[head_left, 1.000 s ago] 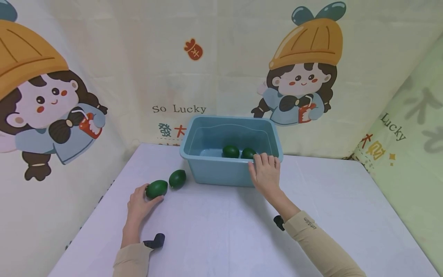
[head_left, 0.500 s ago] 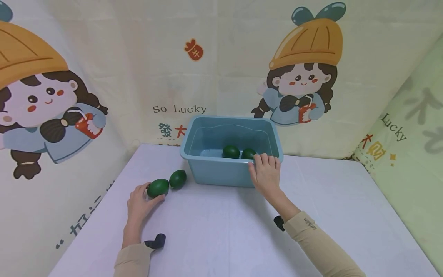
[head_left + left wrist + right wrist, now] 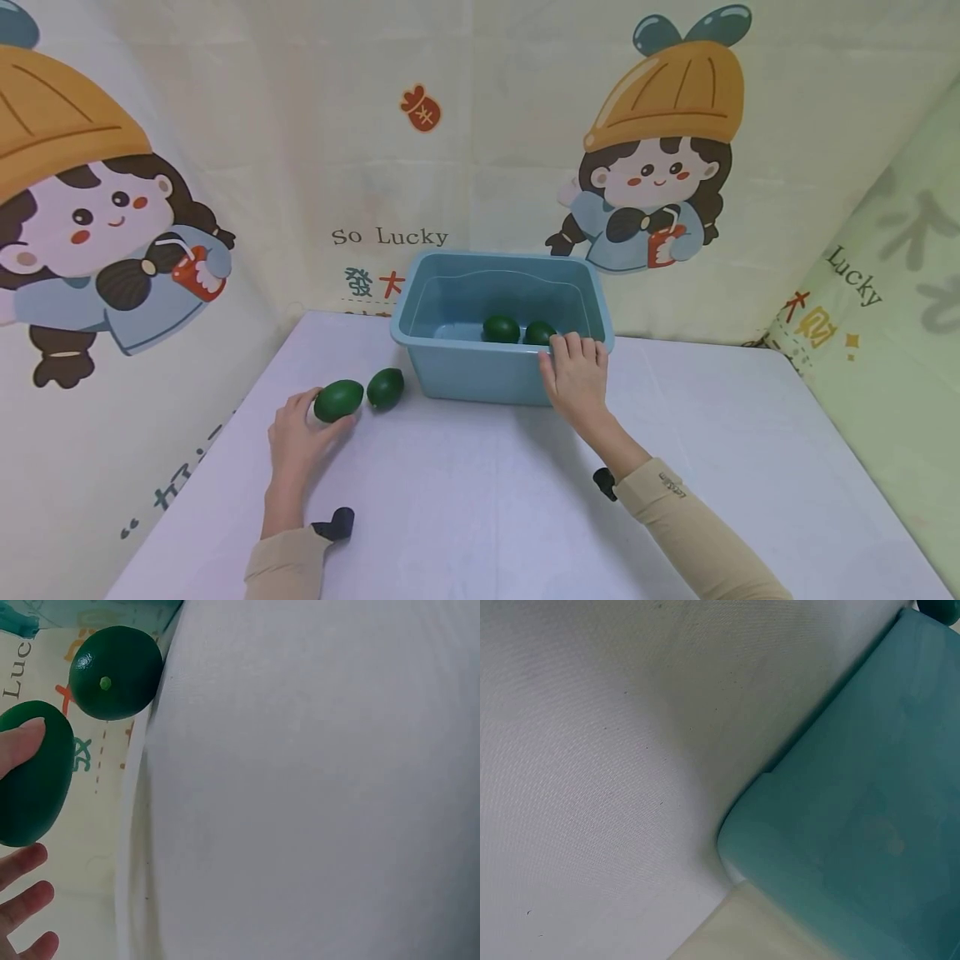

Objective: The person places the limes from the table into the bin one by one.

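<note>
My left hand holds a glossy dark green avocado between thumb and fingers at the left of the table. In the left wrist view the thumb lies across this avocado, with several fingertips below it. A second avocado lies just to its right, its pale stem end showing in the left wrist view. My right hand grips the front rim of a light blue plastic bin near its right corner, fingers hooked over the edge. Two more avocados sit inside the bin, one partly behind the rim and fingers.
The bin stands at the back of the white-covered table, close to a printed cloth backdrop. Cloth also hangs along both sides. The right wrist view shows the bin's outer wall and the table surface.
My left hand shifts the avocado slightly right against its neighbour, then back left and a little upward in the head view, leaving a small gap. The right hand and bin stay put.
</note>
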Demonstrator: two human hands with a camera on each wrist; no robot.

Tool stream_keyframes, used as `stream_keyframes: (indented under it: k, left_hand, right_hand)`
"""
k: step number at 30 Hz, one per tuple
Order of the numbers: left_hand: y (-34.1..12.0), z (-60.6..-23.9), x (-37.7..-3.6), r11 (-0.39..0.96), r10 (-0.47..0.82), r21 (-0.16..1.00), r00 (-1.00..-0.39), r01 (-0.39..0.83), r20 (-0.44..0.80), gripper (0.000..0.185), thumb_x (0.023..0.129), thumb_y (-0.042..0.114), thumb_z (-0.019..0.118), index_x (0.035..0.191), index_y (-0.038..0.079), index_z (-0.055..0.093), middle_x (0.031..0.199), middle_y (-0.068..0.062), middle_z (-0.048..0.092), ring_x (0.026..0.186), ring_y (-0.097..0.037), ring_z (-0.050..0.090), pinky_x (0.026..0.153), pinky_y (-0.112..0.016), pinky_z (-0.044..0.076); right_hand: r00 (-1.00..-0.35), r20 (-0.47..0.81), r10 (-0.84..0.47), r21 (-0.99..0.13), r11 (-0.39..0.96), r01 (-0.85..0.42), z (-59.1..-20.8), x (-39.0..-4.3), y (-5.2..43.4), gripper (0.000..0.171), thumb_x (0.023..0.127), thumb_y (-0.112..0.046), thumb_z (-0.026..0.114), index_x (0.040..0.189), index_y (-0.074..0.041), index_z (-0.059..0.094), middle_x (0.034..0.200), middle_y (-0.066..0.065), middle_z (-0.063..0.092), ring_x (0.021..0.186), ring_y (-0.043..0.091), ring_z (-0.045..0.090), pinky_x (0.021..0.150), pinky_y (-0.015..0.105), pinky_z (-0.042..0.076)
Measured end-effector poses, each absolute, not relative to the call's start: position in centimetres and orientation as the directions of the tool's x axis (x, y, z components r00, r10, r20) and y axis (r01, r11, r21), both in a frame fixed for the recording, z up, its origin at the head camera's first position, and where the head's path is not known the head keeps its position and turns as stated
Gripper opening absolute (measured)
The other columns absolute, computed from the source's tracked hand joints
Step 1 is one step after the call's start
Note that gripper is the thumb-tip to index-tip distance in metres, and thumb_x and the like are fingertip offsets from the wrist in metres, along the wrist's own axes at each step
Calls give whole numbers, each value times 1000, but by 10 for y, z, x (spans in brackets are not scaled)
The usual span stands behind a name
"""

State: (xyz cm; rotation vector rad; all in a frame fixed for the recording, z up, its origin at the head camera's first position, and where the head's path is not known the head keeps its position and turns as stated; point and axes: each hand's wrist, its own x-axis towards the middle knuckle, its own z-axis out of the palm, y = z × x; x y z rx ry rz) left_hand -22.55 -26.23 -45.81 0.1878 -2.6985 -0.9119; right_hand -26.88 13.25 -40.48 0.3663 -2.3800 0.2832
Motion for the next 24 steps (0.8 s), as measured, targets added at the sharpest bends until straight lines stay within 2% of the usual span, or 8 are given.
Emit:
stream_keyframes:
  k: [6,24]
  left_hand:
    - [-262,-451,-227,807,-216,590,-941,-21,262,69,72,37,75,126,5,47,126,-20,44,116,-41,34,94,-60,21]
    - [-248,-412,-227,868,-205,496,-925,-22,319,71,73,47,70,126,6,48,126,-20,42,113,-39,34,91,-58,23]
  right_hand:
    - [-709,681,-184,-97,937,-337,-405,-269,132,58,97,-44,10,106,-3,50,95,12,45,89,31,38,83,47,27]
    - [-702,689,-182,-88,940,-330,-406,-270,132,58,97,-45,11,106,-3,51,95,13,45,89,31,38,83,48,27]
